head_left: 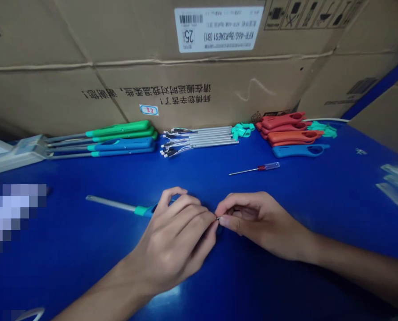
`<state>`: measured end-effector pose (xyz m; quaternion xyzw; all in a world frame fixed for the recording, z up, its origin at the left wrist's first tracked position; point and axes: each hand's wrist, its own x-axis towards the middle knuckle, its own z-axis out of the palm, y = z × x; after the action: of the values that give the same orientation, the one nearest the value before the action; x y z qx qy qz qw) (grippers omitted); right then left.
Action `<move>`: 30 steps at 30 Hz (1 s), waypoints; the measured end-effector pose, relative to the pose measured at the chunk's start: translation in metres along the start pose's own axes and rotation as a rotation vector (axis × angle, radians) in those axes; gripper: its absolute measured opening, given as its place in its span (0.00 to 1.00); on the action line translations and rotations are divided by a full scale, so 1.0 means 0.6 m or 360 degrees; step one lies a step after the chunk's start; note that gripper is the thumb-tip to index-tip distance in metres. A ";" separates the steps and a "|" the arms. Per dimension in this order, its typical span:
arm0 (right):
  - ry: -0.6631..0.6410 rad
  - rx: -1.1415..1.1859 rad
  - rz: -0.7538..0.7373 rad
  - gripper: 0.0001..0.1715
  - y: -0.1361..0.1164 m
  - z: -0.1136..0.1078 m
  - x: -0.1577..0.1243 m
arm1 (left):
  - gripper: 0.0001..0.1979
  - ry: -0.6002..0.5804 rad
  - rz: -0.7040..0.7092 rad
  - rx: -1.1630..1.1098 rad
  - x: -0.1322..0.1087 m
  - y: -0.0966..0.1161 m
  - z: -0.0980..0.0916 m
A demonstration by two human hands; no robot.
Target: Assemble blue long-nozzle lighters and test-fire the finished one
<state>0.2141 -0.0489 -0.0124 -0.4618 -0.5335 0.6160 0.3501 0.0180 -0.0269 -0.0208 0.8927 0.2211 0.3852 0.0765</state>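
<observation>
A long-neck lighter with a metal tube [110, 202], a turquoise collar and a blue handle [151, 210] lies on the table. My left hand [179, 234] covers most of that handle, so I cannot tell whether it grips it. Both hands meet at their fingertips around a tiny thin dark and light piece [218, 218], too small to name. My left hand's fingers are closed beside this piece. Thumb and index finger of my right hand [255, 220] are pinched together at it. Below the fingertips a dark bluish part shows, mostly hidden.
At the back left, green and blue lighters [122, 133] rest by a pale plastic holder [14, 154]. Metal tubes with wires [209, 138], turquoise collars [242, 130], and red, orange and blue handles [288, 129] line the cardboard [145, 40]. A screwdriver [269, 166] lies nearer.
</observation>
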 end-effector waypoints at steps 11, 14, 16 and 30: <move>0.0403 -0.2016 -0.0797 0.18 -0.024 -0.092 0.009 | 0.07 -0.0029 -0.0059 -0.0011 0.001 -0.002 -0.006; 0.0540 -0.2549 -0.0529 0.19 -0.023 -0.127 0.013 | 0.07 -0.0025 -0.0069 -0.0008 0.001 -0.002 -0.007; 0.0586 -0.2722 -0.0340 0.18 -0.019 -0.134 0.013 | 0.07 -0.0014 -0.0068 -0.0006 0.002 -0.002 -0.007; 0.0475 -0.1594 -0.0627 0.11 -0.049 -0.099 -0.003 | 0.06 -0.0033 -0.0075 0.0016 0.011 -0.006 -0.005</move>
<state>0.2691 -0.0253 0.0165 -0.5455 -0.7819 0.1382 0.2683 0.0185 -0.0207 -0.0153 0.8916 0.2432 0.3728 0.0833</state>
